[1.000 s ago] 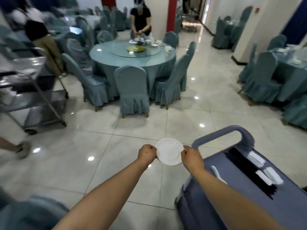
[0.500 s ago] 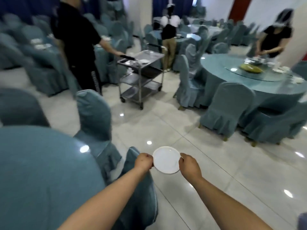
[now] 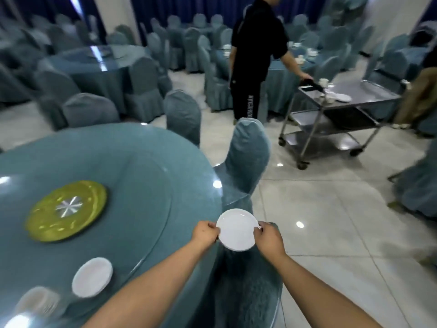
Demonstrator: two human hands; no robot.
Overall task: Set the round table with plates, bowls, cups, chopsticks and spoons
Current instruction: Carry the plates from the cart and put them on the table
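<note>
Small round white plate (image 3: 237, 229) held off the edge of the round blue-clothed table (image 3: 142, 176), above a chair. Left hand (image 3: 205, 235) and right hand (image 3: 268, 237) pinch opposite rims, fingers curled. Second white plate (image 3: 92, 276) lies on table.

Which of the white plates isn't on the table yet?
The white plate held between the left hand and right hand; the other plate lies on the round table.

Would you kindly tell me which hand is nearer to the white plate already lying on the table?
Left. The left hand is closer to the plate on the table; the right hand grips the held plate's far rim.
</note>
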